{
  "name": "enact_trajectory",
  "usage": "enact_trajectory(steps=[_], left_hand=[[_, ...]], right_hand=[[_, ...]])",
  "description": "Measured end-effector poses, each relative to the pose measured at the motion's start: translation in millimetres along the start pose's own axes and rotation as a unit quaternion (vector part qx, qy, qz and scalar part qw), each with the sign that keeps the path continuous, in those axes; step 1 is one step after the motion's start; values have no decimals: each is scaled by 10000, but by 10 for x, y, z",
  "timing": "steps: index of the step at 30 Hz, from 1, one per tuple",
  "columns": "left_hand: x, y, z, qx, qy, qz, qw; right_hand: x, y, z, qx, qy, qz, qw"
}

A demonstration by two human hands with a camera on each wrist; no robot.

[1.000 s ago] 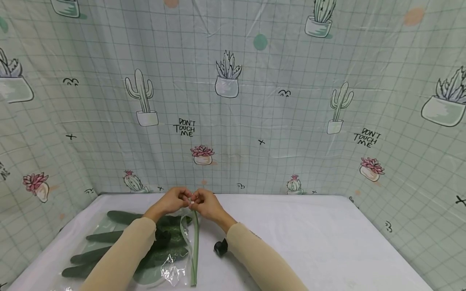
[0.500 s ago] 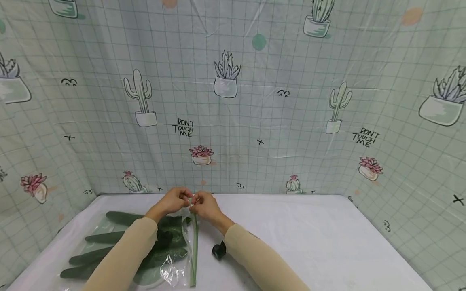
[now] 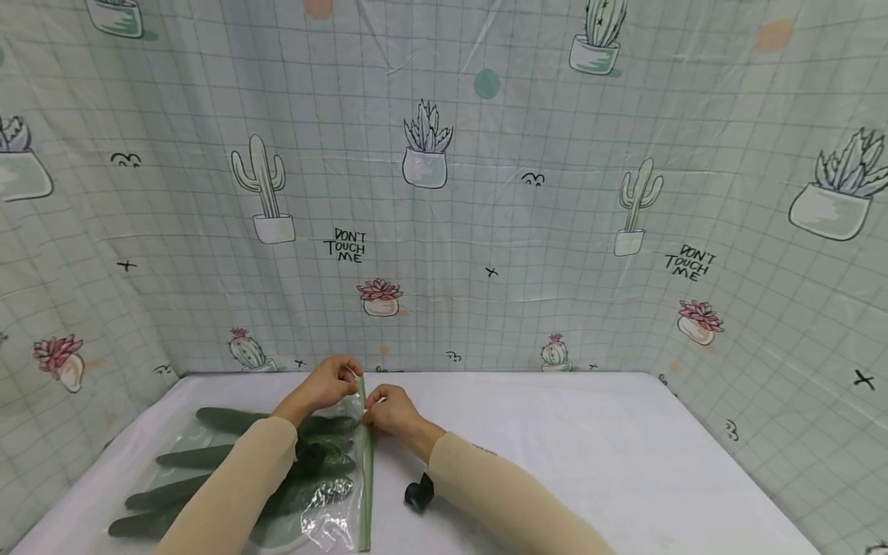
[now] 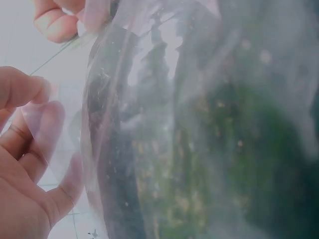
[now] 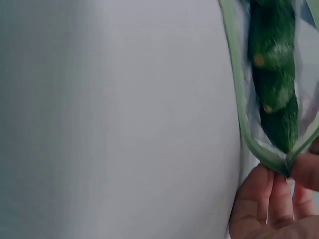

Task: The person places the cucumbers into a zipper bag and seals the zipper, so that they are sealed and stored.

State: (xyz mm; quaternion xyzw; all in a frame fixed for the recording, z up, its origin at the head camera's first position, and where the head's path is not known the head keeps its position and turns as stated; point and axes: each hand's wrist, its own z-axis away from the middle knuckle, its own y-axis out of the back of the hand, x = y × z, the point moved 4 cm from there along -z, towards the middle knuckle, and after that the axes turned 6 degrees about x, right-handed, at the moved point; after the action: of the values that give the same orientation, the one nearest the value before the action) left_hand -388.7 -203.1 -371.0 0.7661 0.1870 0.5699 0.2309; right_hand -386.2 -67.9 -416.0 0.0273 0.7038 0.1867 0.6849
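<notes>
A clear zip bag (image 3: 329, 509) with a green zip strip (image 3: 366, 486) lies on the white table, its mouth facing right. Several cucumbers (image 3: 187, 456) lie inside it, side by side. At the far corner of the mouth, my left hand (image 3: 329, 383) pinches the end of the strip. Just nearer along the same strip, my right hand (image 3: 391, 412) pinches it between thumb and fingertips. In the right wrist view the strip's two green edges (image 5: 239, 94) part beyond my fingers (image 5: 254, 194), with cucumber ends (image 5: 274, 74) showing between them. Through the left wrist view, clear film covers dark green cucumber skin (image 4: 199, 164).
A white cloth covers the table (image 3: 555, 455). Behind and at both sides hangs a grid curtain (image 3: 444, 231) printed with potted cacti. Small black devices (image 3: 419, 493) sit by both wrists, one over the bag.
My right hand has slid a little nearer along the zip strip, away from my left hand, which stays at the far corner. The gap along the strip looks narrower from the head view.
</notes>
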Motion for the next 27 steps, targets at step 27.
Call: enact_trajectory(steps=[27], left_hand=[[-4, 18, -15, 156, 310, -178, 9992]], right_hand=[[115, 44, 591, -909, -806, -68, 9926]])
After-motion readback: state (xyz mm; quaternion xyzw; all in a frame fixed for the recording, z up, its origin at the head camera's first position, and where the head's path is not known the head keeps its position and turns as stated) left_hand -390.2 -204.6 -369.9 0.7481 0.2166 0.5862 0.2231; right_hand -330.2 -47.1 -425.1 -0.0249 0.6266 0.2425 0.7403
